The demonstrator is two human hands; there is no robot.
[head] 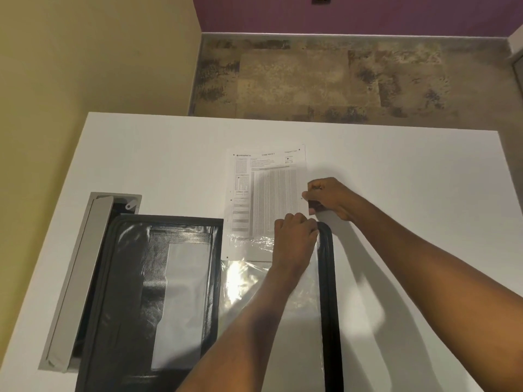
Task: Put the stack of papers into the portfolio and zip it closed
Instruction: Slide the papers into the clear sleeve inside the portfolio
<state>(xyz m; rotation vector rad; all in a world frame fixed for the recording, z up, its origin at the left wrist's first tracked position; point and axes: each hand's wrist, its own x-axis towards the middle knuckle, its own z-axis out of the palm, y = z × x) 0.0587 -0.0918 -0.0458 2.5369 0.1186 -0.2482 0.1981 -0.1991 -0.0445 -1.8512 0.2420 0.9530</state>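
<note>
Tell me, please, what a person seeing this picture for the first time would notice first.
Two bare forearms reach to the middle of the white table, where the left hand and the right hand meet at the far right corner of an open black portfolio. A printed sheet of the papers sticks out past the portfolio's far edge, partly in a clear plastic sleeve. The portfolio's left half lies over a grey cable hatch in the table.

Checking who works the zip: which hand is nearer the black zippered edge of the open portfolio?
Left. The left hand touches the far corner of the black zippered edge; the right hand sits just beyond it, over the printed paper sheets.
</note>
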